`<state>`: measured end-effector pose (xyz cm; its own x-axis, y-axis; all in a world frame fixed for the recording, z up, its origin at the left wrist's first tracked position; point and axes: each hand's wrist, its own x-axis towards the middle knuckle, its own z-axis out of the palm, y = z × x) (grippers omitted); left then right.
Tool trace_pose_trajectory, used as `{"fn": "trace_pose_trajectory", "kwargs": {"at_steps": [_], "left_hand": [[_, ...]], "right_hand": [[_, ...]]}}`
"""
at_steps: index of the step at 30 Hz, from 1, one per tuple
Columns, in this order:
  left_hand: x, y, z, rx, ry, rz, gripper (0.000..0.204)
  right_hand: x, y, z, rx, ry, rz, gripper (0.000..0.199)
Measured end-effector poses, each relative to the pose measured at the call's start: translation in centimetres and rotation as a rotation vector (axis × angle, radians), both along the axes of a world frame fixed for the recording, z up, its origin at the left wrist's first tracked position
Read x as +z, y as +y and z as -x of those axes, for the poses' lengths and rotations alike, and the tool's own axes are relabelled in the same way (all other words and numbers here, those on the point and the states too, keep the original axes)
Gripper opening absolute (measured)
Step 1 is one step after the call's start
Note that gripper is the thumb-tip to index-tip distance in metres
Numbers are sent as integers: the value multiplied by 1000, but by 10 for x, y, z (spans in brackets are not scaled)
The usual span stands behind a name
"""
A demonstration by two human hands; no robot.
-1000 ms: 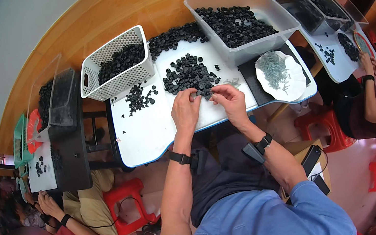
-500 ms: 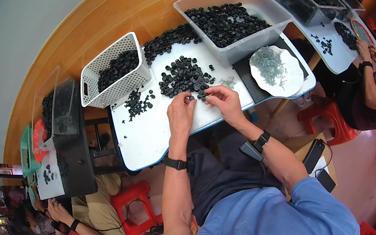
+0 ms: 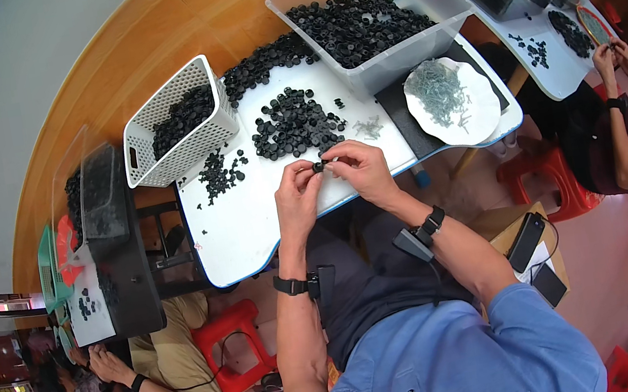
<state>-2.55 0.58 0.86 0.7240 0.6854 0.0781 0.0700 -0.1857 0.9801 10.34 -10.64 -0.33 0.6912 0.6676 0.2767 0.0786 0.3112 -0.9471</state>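
My left hand (image 3: 298, 199) pinches a small black round part (image 3: 318, 167) between thumb and fingertips, just above the near side of the white tabletop (image 3: 239, 242). Against it, from the right, come the closed fingertips of my right hand (image 3: 364, 173); whatever they hold is too small and covered to name. Just beyond both hands lies a loose pile of black round parts (image 3: 294, 124). Smaller black pieces (image 3: 221, 174) are scattered to the left, and a few thin clear pieces (image 3: 369, 128) lie to the right of the pile.
A white perforated basket (image 3: 146, 162) and a large clear bin (image 3: 385, 72) hold black parts. Thin clear pieces fill a white scalloped plate (image 3: 484, 118) on a black board (image 3: 401, 119). People work at tables on both sides. Red stools (image 3: 229, 335) stand on the floor.
My hands have come together; the black part in my left fingers now meets my right fingertips. The whole view has shifted and turned slightly.
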Motion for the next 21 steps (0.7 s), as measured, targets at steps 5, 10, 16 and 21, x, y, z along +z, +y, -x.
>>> {"fn": "trace_pose_trajectory", "kwargs": {"at_steps": [5,10,16,21], "left_hand": [[1,1,1,-47,59,11,26],[-4,2,1,-16,-8,23,24],[-7,1,2,-4,-22,41,24],[-9,0,2,-3,-51,44,26]], "right_hand": [[0,1,4,-66,-229,51,18],[2,1,4,-78,-283,56,18],[3,-1,6,-95,-254,69,19],[4,-2,6,-115,-197,72,17]]}}
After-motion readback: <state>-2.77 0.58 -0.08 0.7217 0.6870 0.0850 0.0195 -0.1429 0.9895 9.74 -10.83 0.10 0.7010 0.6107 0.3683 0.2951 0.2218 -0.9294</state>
